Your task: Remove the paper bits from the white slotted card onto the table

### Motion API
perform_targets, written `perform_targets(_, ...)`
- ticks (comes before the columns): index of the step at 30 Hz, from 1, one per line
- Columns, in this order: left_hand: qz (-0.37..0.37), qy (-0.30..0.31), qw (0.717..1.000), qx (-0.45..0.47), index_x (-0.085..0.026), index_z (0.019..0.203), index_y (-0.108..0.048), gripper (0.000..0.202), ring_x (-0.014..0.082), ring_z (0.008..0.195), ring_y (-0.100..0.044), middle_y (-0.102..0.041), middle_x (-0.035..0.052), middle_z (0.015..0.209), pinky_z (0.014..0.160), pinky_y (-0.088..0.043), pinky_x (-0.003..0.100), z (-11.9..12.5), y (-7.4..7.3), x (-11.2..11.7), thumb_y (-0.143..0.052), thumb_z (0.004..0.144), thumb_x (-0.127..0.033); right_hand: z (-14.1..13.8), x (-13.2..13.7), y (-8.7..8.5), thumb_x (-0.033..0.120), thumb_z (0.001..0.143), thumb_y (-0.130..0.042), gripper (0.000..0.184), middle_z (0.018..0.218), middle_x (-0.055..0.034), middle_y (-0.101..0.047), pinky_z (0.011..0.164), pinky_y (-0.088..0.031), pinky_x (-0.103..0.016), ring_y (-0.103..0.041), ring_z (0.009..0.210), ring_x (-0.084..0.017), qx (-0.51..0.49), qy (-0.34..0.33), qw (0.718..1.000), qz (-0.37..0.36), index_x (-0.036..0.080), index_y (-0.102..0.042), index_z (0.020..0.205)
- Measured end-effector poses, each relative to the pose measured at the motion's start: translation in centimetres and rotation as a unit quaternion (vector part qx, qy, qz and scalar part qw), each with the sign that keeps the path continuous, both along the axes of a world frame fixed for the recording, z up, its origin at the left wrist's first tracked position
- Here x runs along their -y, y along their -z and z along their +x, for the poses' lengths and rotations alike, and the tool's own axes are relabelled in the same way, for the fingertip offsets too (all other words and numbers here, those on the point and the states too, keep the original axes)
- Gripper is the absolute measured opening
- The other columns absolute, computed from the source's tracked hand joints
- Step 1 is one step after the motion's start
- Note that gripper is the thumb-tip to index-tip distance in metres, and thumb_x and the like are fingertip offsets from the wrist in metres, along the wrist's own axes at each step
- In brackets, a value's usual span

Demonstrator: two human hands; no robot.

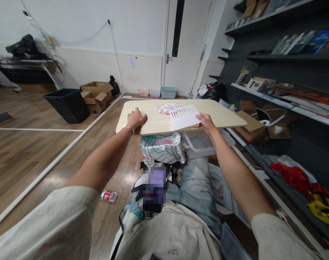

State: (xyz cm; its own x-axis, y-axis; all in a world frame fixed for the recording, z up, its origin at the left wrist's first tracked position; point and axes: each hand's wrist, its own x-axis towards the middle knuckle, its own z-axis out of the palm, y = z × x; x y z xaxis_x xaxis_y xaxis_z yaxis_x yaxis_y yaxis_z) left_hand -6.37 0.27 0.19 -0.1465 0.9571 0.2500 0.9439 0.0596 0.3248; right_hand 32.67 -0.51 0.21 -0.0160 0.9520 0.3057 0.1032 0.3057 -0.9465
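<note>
My right hand (206,122) grips the right edge of a white card (184,122), thumb on top. A row of narrow brownish marks or slots runs along the card's far edge; they are too small to make out. The card is tilted over the near part of a pale wooden tabletop (224,113). Just behind it lies a heap of small white and pinkish pieces (167,107), partly covered by the card. My left hand (136,118) rests on the left part of the tabletop, fingers apart and slightly bent, holding nothing.
Below the tabletop are a striped cloth (163,148) and a clear plastic bin (198,144). A bottle (109,196) lies on the floor at left. Beyond stand a black bin (68,106), cardboard boxes (96,97) and a teal basket (169,92). Loaded shelves (278,57) line the right.
</note>
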Motion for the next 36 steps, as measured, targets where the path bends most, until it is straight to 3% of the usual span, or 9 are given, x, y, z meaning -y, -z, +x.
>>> perform_targets(36,-0.007,-0.002,1.0,-0.002,-0.008,0.139,-0.05,0.064,0.0403,0.126,-0.059,-0.066,0.027,0.132,0.106,-0.041,0.05,0.07,-0.24,0.21,-0.044,0.091,-0.049,-0.14,0.38,-0.31,0.04,0.071,-0.076,0.026,0.057,0.0015,-0.059,0.039,-0.035,-0.021,-0.043,0.044,-0.009,-0.001,0.017,1.0,-0.008,0.016,-0.068,0.077)
